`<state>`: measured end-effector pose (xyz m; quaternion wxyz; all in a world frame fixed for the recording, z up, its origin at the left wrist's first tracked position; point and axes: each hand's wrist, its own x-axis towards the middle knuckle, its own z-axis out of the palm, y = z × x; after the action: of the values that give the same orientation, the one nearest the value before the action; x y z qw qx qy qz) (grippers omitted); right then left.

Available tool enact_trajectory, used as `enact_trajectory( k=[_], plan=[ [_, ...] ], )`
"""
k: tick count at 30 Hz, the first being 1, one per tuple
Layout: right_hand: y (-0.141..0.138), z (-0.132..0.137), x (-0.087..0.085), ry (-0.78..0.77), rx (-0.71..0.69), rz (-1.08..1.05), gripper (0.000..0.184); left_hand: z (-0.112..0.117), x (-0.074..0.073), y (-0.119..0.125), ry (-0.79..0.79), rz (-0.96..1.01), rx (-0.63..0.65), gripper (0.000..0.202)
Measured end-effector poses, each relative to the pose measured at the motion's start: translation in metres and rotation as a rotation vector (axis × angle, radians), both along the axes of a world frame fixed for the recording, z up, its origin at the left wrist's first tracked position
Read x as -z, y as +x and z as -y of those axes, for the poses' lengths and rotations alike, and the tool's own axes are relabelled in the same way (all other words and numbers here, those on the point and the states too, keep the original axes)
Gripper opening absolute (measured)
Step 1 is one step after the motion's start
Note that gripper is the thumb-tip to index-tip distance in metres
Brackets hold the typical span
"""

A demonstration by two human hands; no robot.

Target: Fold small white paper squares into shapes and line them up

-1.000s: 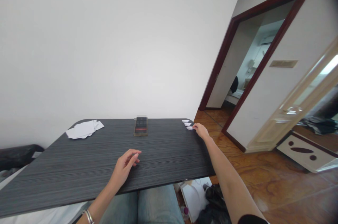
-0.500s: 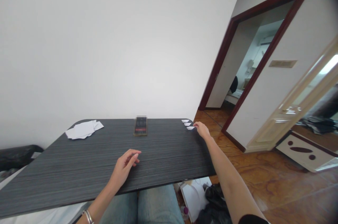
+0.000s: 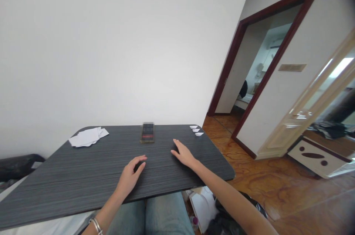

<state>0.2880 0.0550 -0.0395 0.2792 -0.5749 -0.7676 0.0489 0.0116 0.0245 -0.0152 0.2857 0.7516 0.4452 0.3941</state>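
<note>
My left hand (image 3: 131,174) rests over the front middle of the dark table (image 3: 69,179), thumb and fingers apart, holding nothing. To its right, my right hand (image 3: 183,153) is stretched over the tabletop with its fingers extended and nothing in it. Three small folded white papers (image 3: 195,130) lie in a row near the far right corner, apart from my right hand. Behind and between the hands, a blurred phone-like device (image 3: 147,132) sits at the table's back edge. A pile of white paper sheets (image 3: 86,137) lies at the far left.
A white wall (image 3: 124,50) stands directly behind the table. The doorway (image 3: 249,65) and wooden floor (image 3: 249,150) are to the right. Below the table's front edge are black plastic bags (image 3: 222,224) and a bottle with a purple cap (image 3: 194,221).
My right hand has moved away from the folded papers, left and toward me, and its fingers have spread. My left hand's thumb and fingers have parted a little more.
</note>
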Motion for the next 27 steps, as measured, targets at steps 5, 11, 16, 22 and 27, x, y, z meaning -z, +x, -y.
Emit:
enact_trajectory(
  k=[5,11,16,22,27],
  plan=[
    [-0.036,0.015,0.002,-0.062,-0.020,0.095,0.049,0.000,0.003,0.000,0.010,-0.180,0.000,0.029],
    [-0.034,0.019,-0.006,-0.075,-0.024,0.106,0.049,0.003,0.005,0.007,0.099,-0.504,0.022,0.037],
    [-0.034,0.020,-0.008,-0.058,-0.019,0.107,0.049,0.009,0.006,0.015,0.192,-0.705,0.022,0.046],
    [-0.033,0.022,-0.005,-0.037,-0.019,0.061,0.048,0.004,0.005,0.012,0.211,-0.783,0.045,0.051],
    [-0.017,0.010,-0.001,0.045,0.082,-0.117,0.045,-0.016,0.006,-0.007,0.181,-0.819,-0.006,0.057]
  ],
)
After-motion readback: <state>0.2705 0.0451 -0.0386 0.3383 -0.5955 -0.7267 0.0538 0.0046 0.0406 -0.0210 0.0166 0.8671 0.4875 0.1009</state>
